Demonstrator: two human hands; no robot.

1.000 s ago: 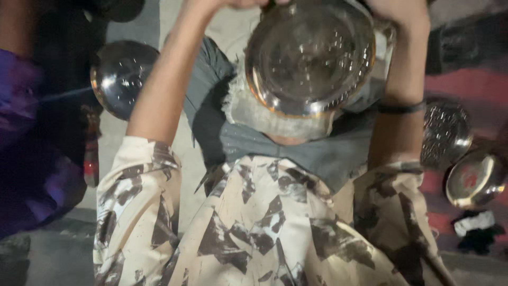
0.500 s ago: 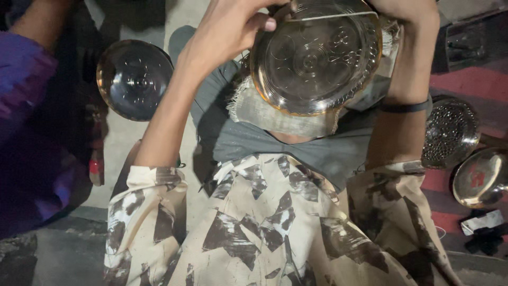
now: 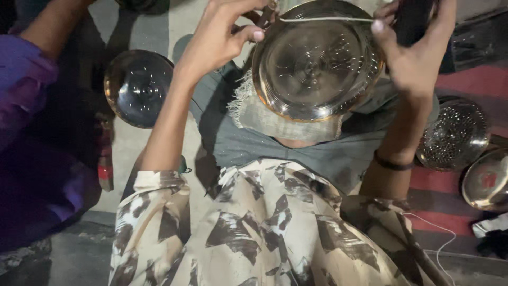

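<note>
You hold a round steel plate (image 3: 316, 59) in the upper middle of the frame, its polished hollow face turned up toward you, resting over a frayed grey cloth (image 3: 275, 119) on your lap. A thin pale string (image 3: 323, 19) runs straight across the plate's top edge, side to side in the frame, pulled taut between your two hands. Your left hand (image 3: 222, 37), upper centre-left, has its grip pinched together on the string's left end beside a small dark tool whose kind I cannot tell. Your right hand (image 3: 415, 53), upper right, pinches the other end with thumb and forefinger while its remaining fingers close round a dark object that is too cropped to name. Judging by this, the string is laid and tensioned, yet nothing shows it tied or wound, so the work looks at an early to middle stage. The plate, being round, has no long axis; the string's line is horizontal. Another steel bowl (image 3: 138, 87) lies on the floor left, and a perforated strainer (image 3: 455, 135) right.
</note>
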